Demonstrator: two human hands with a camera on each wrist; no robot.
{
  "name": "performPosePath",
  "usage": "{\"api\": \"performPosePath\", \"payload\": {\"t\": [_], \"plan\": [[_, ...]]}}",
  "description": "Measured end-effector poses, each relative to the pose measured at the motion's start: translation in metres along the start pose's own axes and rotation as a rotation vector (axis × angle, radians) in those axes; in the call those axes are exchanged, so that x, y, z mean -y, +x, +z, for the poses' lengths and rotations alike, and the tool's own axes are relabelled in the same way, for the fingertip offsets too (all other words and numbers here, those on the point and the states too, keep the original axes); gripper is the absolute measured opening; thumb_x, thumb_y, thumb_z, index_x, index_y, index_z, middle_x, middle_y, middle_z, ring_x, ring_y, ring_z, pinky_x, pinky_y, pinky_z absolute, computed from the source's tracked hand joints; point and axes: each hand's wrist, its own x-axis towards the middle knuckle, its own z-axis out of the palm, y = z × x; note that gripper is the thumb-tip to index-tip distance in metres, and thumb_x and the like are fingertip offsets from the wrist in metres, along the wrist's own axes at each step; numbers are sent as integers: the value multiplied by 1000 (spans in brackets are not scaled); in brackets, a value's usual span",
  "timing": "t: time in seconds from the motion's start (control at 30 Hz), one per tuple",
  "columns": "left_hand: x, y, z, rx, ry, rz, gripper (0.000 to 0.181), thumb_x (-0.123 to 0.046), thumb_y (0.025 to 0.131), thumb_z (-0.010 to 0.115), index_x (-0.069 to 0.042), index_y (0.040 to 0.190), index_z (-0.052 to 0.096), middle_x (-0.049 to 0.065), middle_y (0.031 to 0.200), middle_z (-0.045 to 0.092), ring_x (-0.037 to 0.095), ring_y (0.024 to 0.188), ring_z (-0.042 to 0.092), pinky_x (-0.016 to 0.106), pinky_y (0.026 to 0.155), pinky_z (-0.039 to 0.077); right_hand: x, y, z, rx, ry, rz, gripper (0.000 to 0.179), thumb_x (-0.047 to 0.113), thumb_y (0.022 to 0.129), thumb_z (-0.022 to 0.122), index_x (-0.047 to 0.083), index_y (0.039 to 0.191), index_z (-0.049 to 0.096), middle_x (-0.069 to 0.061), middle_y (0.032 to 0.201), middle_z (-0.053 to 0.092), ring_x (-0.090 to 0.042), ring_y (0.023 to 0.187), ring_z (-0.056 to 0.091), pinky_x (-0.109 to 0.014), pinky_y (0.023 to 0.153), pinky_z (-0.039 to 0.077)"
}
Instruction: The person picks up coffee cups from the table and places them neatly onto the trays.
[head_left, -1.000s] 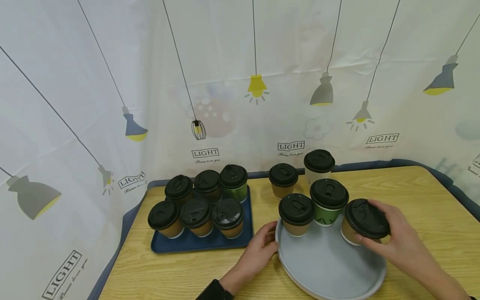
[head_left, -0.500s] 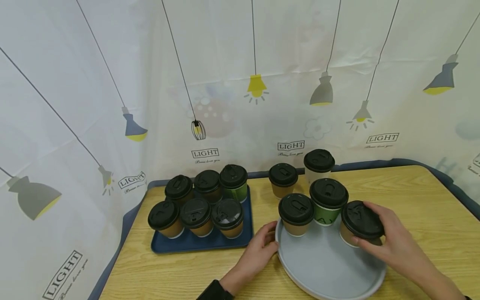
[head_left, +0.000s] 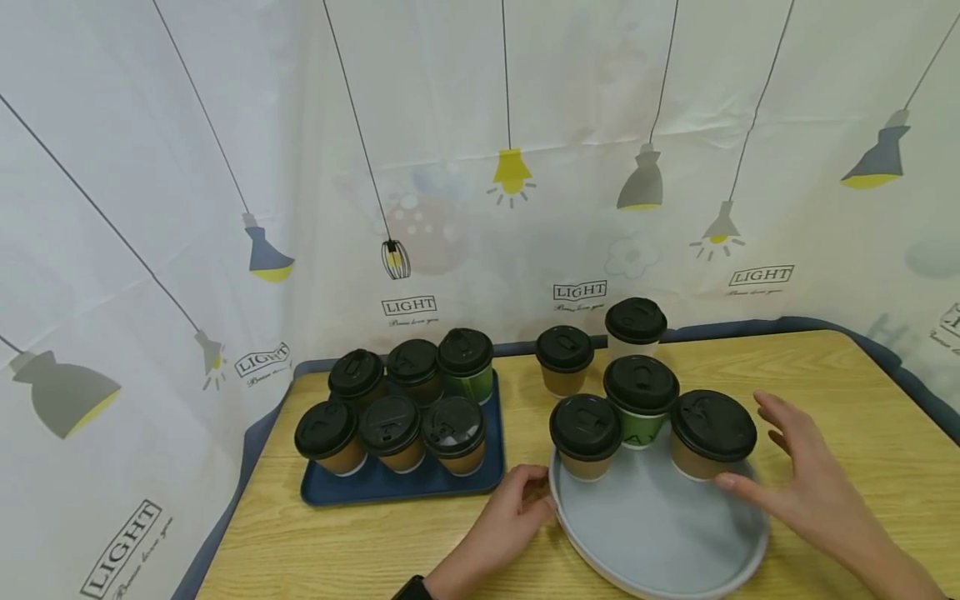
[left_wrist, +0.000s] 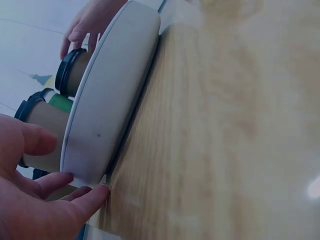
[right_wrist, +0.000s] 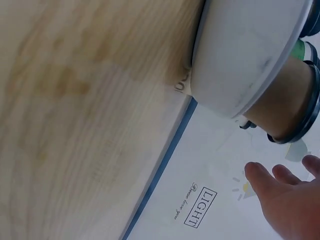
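A round light-grey tray (head_left: 660, 533) carries three lidded paper coffee cups along its far side: a brown cup (head_left: 585, 462), a green cup (head_left: 641, 429) and a brown cup (head_left: 708, 458) at the right. My left hand (head_left: 506, 517) is at the tray's left edge; in the left wrist view its fingertips touch the outer wall, with the thumb bent above. Beside the right-hand brown cup is my right hand (head_left: 806, 492), fingers spread and holding nothing. In the right wrist view a gap separates that hand from the cup.
Left of the round tray, a dark blue rectangular tray (head_left: 322, 492) holds several black-lidded cups. Behind the round tray a brown cup (head_left: 565, 375) and a white cup (head_left: 636, 342) stand on the wooden table (head_left: 847, 400). A lamp-print curtain (head_left: 450, 167) hangs behind.
My right hand has let go of the right-hand brown cup and drawn back to the right. The round tray has turned slightly counter-clockwise with its cups; my left hand has dropped slightly toward me.
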Motion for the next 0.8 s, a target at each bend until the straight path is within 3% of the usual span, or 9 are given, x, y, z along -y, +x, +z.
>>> {"api": "performPosePath", "payload": {"t": [0.03, 0.1, 0.17, 0.27, 0.33, 0.5, 0.7, 0.8], "plan": [[1, -3, -1, -9, 9, -2, 38, -16, 106, 55, 1, 140, 52, 15, 143, 51, 36, 135, 51, 49, 108, 46, -2, 0, -1, -19, 3, -11, 114, 15, 78, 92, 10, 166, 20, -31, 160, 26, -52, 139, 32, 5, 96, 20], [1, -5, -2, -33, 14, -3, 34, -15, 107, 54, 0, 137, 54, 14, 140, 53, 37, 134, 52, 51, 107, 46, -4, 1, -3, -53, 5, -25, 109, 11, 81, 90, 11, 166, 21, -31, 159, 27, -42, 145, 29, 5, 97, 20], [1, -3, -3, -59, -2, 11, 34, -13, 107, 51, 0, 139, 53, 16, 142, 54, 38, 134, 52, 53, 106, 47, -6, 1, -4, -84, 18, -38, 101, 7, 86, 85, 11, 166, 23, -30, 158, 29, -22, 151, 27, 4, 99, 21], [-2, 7, -1, -89, -51, 25, 40, -12, 108, 48, 1, 146, 49, 20, 148, 50, 40, 138, 50, 52, 106, 47, -8, 1, -3, -113, 44, -56, 89, 3, 93, 76, 13, 165, 25, -26, 157, 32, 7, 143, 26, 3, 100, 23], [-3, 18, 0, -107, -64, 34, 44, -12, 108, 47, 1, 150, 47, 21, 153, 47, 40, 140, 48, 51, 107, 47, -9, 1, -2, -125, 68, -64, 85, 1, 95, 72, 14, 165, 26, -16, 157, 33, 15, 135, 27, 1, 101, 26], [-3, 36, 3, -111, -46, 40, 48, -14, 108, 46, -2, 154, 47, 17, 154, 50, 37, 142, 46, 50, 112, 43, -13, 1, -2, -140, 96, -59, 79, 0, 97, 68, 14, 164, 29, 6, 156, 32, 14, 133, 30, 0, 101, 28], [1, 36, 2, -72, -21, 76, 48, -9, 105, 49, -2, 153, 47, 17, 151, 52, 36, 142, 47, 51, 115, 38, -19, 2, -8, -147, 107, -50, 67, 2, 104, 56, 13, 164, 29, -4, 160, 30, 13, 134, 30, 0, 101, 28], [0, 28, 2, -84, -50, 39, 50, -10, 103, 51, -1, 152, 47, 16, 144, 56, 34, 134, 54, 48, 107, 47, -20, 2, -12, -150, 106, -43, 64, 3, 106, 53, 13, 164, 28, -5, 160, 29, 13, 135, 30, 0, 101, 28]]}}
